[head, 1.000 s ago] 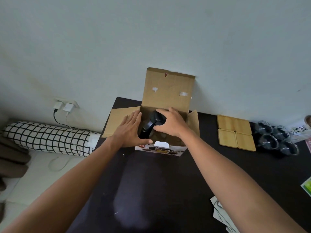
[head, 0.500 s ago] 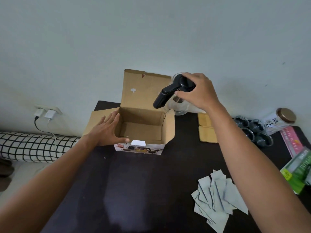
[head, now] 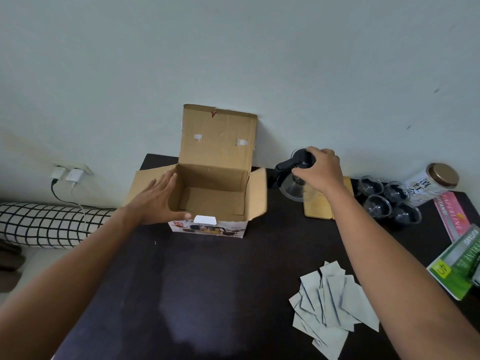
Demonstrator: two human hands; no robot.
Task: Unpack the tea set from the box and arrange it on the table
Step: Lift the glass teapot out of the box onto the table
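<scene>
The cardboard box point(head: 218, 175) stands open at the back of the dark table point(head: 207, 281), and its inside looks empty. My left hand point(head: 158, 201) rests flat against the box's left flap, fingers spread. My right hand point(head: 318, 170) grips the black lid of the glass teapot point(head: 292, 189), which is low over the wooden coasters point(head: 318, 211) to the right of the box. I cannot tell whether the teapot touches them. Several small glass cups point(head: 388, 201) stand together further right.
A lidded glass jar point(head: 432, 184), a pink packet point(head: 453, 214) and a green tea box point(head: 459, 263) sit along the right edge. Several white sachets point(head: 332, 305) lie at the front right. A checked bolster point(head: 46, 224) and wall chargers point(head: 70, 174) are on the left.
My right hand has lifted the teapot out of the box, carried it right and lowered it toward the coasters. My left hand stays on the box's left flap.
</scene>
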